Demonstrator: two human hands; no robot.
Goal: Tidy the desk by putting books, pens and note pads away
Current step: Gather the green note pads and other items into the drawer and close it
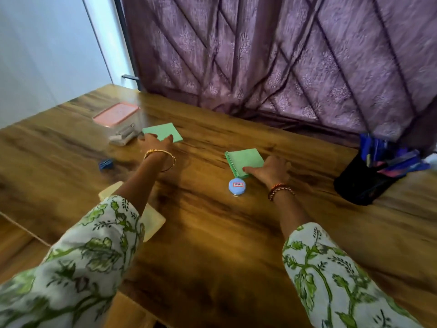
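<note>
Two green note pads lie on the wooden desk (pixel 212 233). My left hand (pixel 155 143) reaches to the far green pad (pixel 163 131), fingertips touching its near edge. My right hand (pixel 272 170) rests on the near green pad (pixel 243 160), fingers pressed on its right side and thumb at its near corner. A pale yellow pad (pixel 153 221) lies partly under my left forearm. A black pen holder (pixel 364 183) full of blue pens stands at the right.
A clear box with a pink lid (pixel 117 119) stands beside the far pad. A small blue sharpener (pixel 105 164) lies left of my left wrist. A round blue tin (pixel 237 185) sits just below the near pad. A purple curtain hangs behind the desk.
</note>
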